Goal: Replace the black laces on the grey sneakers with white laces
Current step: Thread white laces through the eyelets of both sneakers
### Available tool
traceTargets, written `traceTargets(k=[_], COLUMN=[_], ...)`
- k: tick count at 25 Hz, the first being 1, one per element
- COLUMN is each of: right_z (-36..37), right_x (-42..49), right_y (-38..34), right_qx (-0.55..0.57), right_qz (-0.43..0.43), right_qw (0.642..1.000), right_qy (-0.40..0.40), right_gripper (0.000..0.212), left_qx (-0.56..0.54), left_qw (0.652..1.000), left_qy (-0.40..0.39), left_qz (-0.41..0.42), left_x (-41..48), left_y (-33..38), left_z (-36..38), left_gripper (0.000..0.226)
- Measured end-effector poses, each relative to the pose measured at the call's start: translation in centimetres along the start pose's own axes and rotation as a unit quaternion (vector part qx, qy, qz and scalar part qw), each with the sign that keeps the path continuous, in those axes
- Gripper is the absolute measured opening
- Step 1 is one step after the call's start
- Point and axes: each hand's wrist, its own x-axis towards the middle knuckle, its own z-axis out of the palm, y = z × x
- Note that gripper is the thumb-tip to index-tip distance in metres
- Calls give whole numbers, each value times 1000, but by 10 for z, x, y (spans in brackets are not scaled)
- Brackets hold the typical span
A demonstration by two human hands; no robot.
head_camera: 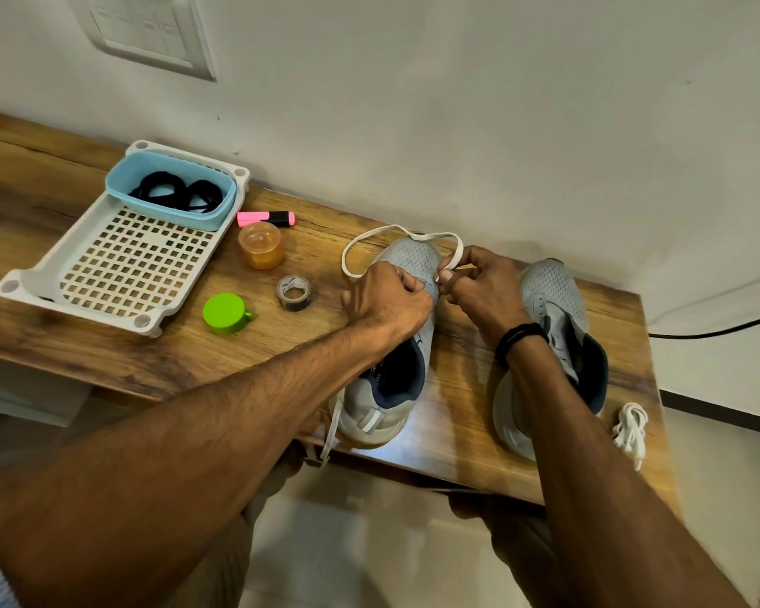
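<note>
Black laces [176, 193] are lying in the blue tub [126, 175] — left hand [387, 300] is gripping one grey sneaker [413, 256], right hand [479, 287] is pinching its white lace [369, 236]; the other sneaker [549, 283] and bundled lace [630, 427] are waiting.

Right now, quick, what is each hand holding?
Left hand: fingers curled, gripping the grey sneaker being laced.
Right hand: pinching the white lace between thumb and fingers.
</note>
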Motion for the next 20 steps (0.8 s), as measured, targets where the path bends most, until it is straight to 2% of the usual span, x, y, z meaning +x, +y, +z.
traceTargets(k=[4,11,16,20], right_z=[3,4,3,4], right_x=[1,6,8,7], right_y=[2,3,-5,-8], right_qx=[-53,-152,-268,-297], right_qz=[-14,-29,-69,-75], right_qw=[998,987,960,951], right_qy=[-9,-32,-44,-44], right_gripper=[9,12,8,13], left_qx=[6,6,3,9], left_qw=[1000,1000,1000,1000], left_qy=[4,3,4,-7], left_qz=[-7,-11,-5,4], left_x=[2,4,6,4], left_y=[-2,-3,-6,-7], left_z=[2,5,7,7], left_gripper=[5,13,7,9])
